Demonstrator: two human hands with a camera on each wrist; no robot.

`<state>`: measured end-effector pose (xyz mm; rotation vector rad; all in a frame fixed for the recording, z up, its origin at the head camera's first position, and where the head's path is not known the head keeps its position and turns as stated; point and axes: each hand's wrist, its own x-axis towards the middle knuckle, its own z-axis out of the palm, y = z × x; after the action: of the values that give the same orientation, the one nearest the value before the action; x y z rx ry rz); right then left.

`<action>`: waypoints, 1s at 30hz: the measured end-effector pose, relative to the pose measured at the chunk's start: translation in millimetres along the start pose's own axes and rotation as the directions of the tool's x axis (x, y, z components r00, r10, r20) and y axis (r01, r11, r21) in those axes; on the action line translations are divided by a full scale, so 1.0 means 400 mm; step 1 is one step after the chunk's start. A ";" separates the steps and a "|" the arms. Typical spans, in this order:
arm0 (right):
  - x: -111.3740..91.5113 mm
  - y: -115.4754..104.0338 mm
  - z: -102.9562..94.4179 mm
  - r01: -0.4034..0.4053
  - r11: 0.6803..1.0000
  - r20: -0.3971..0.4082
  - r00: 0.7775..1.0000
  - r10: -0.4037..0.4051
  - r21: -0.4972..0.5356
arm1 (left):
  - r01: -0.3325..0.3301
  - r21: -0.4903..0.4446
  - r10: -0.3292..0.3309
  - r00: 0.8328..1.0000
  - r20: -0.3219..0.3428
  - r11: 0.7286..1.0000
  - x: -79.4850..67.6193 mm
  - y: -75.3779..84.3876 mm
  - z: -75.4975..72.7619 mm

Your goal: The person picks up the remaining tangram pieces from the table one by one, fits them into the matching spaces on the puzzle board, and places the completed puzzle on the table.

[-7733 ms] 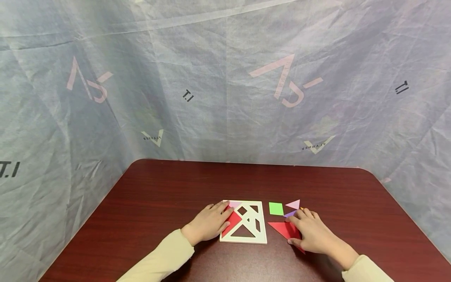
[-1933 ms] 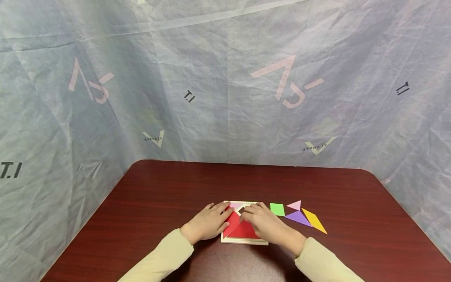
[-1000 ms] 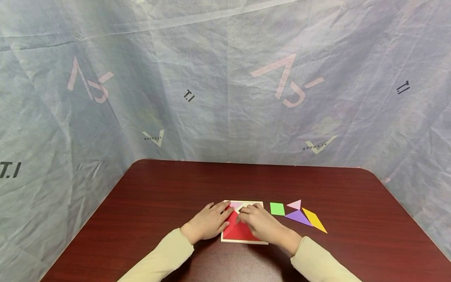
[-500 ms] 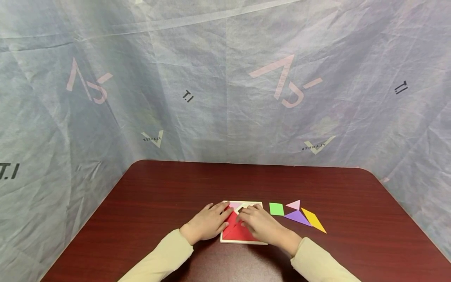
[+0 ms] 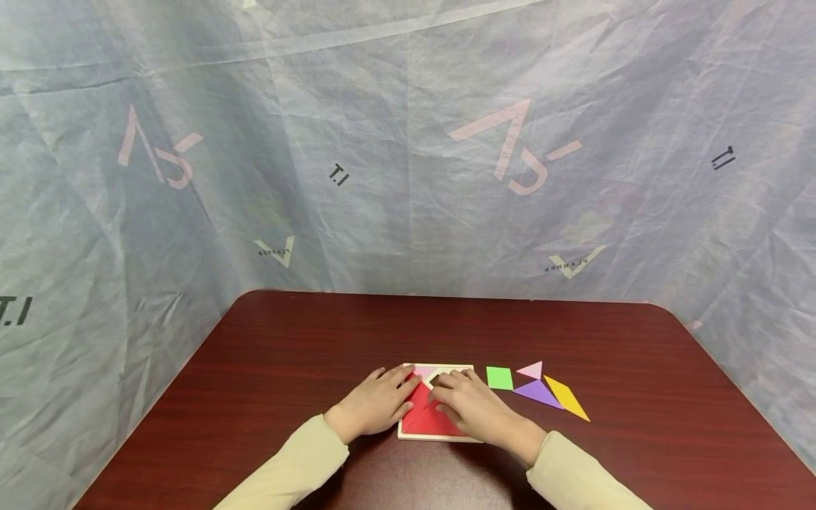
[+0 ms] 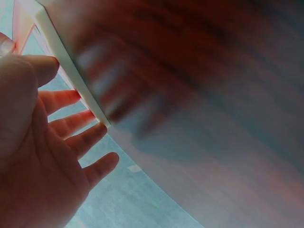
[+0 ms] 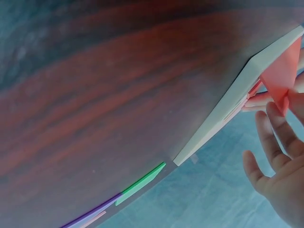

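On the table lies a pale tangram board (image 5: pixel 441 438), its near rim showing in the head view. The left hand (image 5: pixel 370 405) rests on the board's left side, fingers extended over a red triangle (image 5: pixel 417 398) set in it. In the left wrist view, the left fingers (image 6: pixel 71 123) reach along the board edge. The right hand (image 5: pixel 474 409) pinches a second red triangle (image 5: pixel 433 423) over the board's near part. From the right wrist, this triangle looks tilted up from the board (image 7: pixel 223 111), one corner at the fingertips. A pink piece (image 5: pixel 425 370) sits at the board's top left.
Right of the board lie a green square (image 5: pixel 500 378), a small pink triangle (image 5: pixel 532 370), a purple triangle (image 5: pixel 538 394) and a yellow parallelogram (image 5: pixel 567 397). The dark red table (image 5: pixel 319 333) backs onto a hanging grey cloth (image 5: pixel 382 234).
The right hand has carried the second red triangle leftward from the table onto the board. Over the last second it shifts only slightly. The left hand stays put.
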<state>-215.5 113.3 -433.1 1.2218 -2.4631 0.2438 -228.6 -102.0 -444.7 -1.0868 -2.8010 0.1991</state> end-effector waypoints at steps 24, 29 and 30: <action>-0.014 0.001 -0.004 -0.044 0.998 0.120 0.991 0.050 -0.050 | -0.005 0.001 0.005 1.000 0.000 1.000 0.002 -0.001 -0.002; -0.019 0.000 -0.004 -0.042 0.997 0.134 0.990 0.050 -0.060 | -0.002 -0.001 0.002 1.000 0.001 1.000 0.001 -0.001 -0.003; -0.020 -0.001 -0.005 -0.041 0.997 0.138 0.989 0.049 -0.062 | -0.002 -0.002 0.002 1.000 0.001 1.000 0.001 -0.001 -0.004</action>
<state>-210.4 119.6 -434.7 1.1967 -2.5995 0.1006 -228.8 -101.7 -442.9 -1.0897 -2.8018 0.1965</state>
